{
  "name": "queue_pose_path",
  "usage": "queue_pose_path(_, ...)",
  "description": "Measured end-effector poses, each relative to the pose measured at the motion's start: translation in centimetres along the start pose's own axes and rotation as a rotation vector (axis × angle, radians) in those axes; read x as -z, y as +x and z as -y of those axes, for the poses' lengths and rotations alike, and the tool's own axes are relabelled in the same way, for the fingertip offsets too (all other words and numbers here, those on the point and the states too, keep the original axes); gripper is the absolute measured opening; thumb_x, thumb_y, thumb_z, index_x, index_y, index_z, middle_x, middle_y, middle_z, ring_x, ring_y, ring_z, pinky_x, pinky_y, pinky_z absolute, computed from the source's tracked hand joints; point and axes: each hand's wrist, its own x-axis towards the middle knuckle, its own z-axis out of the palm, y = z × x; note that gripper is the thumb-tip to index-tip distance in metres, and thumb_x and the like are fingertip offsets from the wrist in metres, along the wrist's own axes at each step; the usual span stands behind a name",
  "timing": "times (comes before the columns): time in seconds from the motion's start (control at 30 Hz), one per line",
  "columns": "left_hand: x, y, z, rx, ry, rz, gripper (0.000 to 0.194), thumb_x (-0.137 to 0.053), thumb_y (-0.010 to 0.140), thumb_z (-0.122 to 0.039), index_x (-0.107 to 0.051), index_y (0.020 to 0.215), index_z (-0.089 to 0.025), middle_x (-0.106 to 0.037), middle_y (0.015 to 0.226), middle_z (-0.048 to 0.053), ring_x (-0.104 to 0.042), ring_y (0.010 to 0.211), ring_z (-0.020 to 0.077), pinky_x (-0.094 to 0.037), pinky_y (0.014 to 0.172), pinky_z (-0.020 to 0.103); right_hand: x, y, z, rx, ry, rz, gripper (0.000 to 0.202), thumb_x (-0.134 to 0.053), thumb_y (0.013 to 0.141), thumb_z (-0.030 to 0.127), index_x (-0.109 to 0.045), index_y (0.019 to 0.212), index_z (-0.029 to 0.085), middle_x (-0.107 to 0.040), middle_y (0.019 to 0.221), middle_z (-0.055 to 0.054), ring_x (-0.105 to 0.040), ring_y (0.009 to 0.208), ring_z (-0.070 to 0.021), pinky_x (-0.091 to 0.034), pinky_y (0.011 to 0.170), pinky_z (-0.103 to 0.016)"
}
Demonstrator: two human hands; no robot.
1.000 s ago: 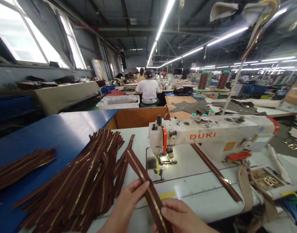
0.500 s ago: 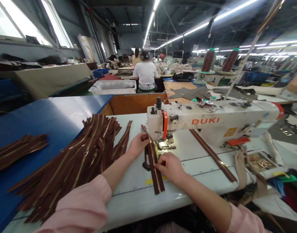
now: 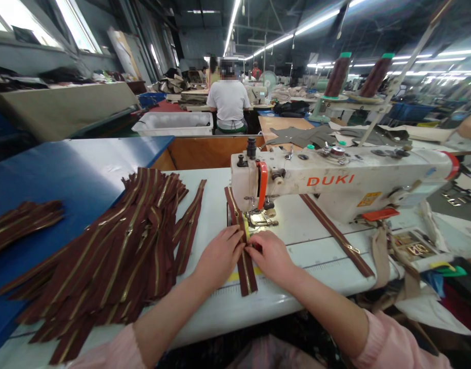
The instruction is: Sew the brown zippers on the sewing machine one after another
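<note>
A brown zipper strip with gold teeth (image 3: 247, 274) lies lengthwise on the pale machine table, just left of the needle area of the white sewing machine (image 3: 281, 174). My left hand (image 3: 220, 256) pinches its middle from the left. Close beside it, my right hand (image 3: 271, 256) has its fingers closed at the strip's right edge; the fingertips of both hands nearly meet. A large pile of similar zippers (image 3: 120, 251) spreads to the left. Another brown zipper (image 3: 335, 233) with a gold pull runs under the machine arm to the right.
More zippers (image 3: 23, 220) lie on the blue table (image 3: 85, 174). Two thread cones (image 3: 337, 76) stand behind the machine. A tray of metal parts (image 3: 415, 246) is at the right. Farther off, a person in white (image 3: 228, 102) sits beside a white bin (image 3: 173, 123).
My left hand has slid down the zipper strip, towards my right hand. My right hand stays near the strip's middle. The camera view has shifted slightly.
</note>
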Motion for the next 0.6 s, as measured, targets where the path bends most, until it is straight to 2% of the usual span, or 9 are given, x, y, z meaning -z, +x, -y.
queue_pose_path(0.13,0.06,0.19,0.11,-0.016,0.050,0.005,0.031,-0.042,0.094,-0.022,-0.057,0.119,-0.012,-0.060,0.122,0.015,-0.054,0.116,0.0259,-0.044,0.102,0.045,0.05,-0.05,-0.06,0.032,-0.063,0.019,0.007,-0.057,0.087,0.017,-0.064,0.085,0.017,-0.064,0.083,-0.005,-0.055,0.082,-0.0193,-0.040,0.073,-0.028)
queue_pose_path(0.27,0.30,0.16,-0.10,-0.049,0.128,0.025,0.035,-0.043,0.094,-0.021,-0.051,0.127,-0.014,-0.060,0.124,0.013,-0.055,0.116,0.0243,-0.046,0.101,0.042,0.00,0.15,-0.11,0.072,-0.137,0.027,0.011,-0.053,0.089,0.015,-0.064,0.085,0.016,-0.062,0.084,-0.006,-0.055,0.083,-0.0198,-0.041,0.074,-0.029)
queue_pose_path(0.4,0.33,0.10,-0.14,-0.088,0.206,0.059,0.031,-0.043,0.095,-0.021,-0.056,0.122,-0.014,-0.061,0.123,0.014,-0.056,0.115,0.0249,-0.047,0.100,0.042,0.10,0.10,-0.13,0.123,-0.181,0.019,0.014,-0.051,0.091,0.015,-0.064,0.085,0.016,-0.061,0.083,-0.006,-0.054,0.081,-0.0195,-0.041,0.072,-0.029)
queue_pose_path(0.6,0.15,-0.02,0.02,-0.113,0.229,0.025,0.030,-0.041,0.096,-0.023,-0.061,0.117,-0.013,-0.062,0.123,0.013,-0.057,0.117,0.0242,-0.047,0.101,0.042,0.48,-0.39,-0.31,0.179,-0.208,0.028,0.018,-0.049,0.092,0.015,-0.066,0.087,0.017,-0.059,0.078,-0.005,-0.052,0.076,-0.0180,-0.039,0.067,-0.028)
